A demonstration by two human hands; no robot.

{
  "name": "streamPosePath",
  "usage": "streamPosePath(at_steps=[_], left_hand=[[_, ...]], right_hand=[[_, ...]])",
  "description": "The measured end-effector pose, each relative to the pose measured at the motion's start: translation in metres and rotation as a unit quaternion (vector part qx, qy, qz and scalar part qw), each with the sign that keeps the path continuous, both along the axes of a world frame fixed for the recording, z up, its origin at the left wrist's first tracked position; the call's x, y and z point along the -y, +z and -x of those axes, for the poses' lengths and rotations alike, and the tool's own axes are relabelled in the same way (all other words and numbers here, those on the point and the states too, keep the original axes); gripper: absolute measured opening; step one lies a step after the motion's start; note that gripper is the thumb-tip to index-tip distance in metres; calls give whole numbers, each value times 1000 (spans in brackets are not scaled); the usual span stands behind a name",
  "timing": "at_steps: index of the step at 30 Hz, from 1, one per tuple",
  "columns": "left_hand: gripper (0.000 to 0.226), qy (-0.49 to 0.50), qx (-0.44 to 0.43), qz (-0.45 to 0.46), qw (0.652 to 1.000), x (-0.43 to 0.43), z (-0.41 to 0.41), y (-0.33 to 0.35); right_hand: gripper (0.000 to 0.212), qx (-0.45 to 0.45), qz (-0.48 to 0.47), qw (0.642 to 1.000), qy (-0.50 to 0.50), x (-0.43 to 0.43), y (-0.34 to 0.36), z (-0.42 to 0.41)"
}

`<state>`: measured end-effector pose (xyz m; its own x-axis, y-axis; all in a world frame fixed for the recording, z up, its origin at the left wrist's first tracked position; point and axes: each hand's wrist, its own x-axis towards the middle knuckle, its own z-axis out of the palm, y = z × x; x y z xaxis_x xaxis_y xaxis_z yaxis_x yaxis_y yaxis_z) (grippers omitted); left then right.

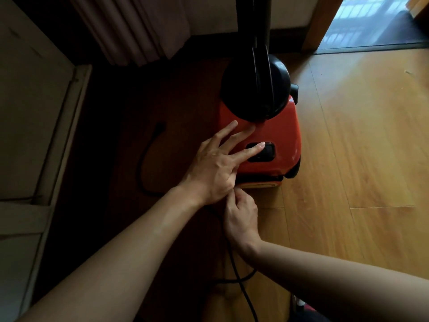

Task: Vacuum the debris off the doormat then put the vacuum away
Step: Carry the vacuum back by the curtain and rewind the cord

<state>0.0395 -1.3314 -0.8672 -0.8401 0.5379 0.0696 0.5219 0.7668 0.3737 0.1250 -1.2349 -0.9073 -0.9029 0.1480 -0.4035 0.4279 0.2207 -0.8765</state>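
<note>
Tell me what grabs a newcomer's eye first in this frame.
The orange-red vacuum sits mid-frame on the wooden floor, the one bright thing beside a dark left half. The left hand lies spread on its top, one fingertip on the black button. Just below, at the vacuum's near edge, the right hand curls around the black cord, which trails toward the bottom of the frame.

wand's [254, 19] top beyond upper edge

Daylight comes through the doorway [371, 24] at the far right corner of the floor [359, 140] — its right side shines with soft glare, its left sinks into deep shadow. Lines bow at the edges — the bottom looks soft.
</note>
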Motion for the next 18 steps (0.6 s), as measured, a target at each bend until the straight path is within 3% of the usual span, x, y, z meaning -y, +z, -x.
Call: streamPosePath(at_steps=[5, 8, 12, 18], left_hand=[[66, -7, 0, -1, 1000, 2, 0, 1], [66, -9, 2, -6, 1000, 4, 2, 0], [64, -13, -6, -10, 1000, 4, 2, -2], [63, -17, -21, -10, 1000, 6, 5, -5]], right_hand=[[33, 82, 48, 995, 17, -4, -33, 13], [32, 76, 48, 993, 82, -23, -47, 21], [36, 143, 25, 983, 113, -53, -58, 31], [30, 202, 113, 967, 108, -86, -54, 37]])
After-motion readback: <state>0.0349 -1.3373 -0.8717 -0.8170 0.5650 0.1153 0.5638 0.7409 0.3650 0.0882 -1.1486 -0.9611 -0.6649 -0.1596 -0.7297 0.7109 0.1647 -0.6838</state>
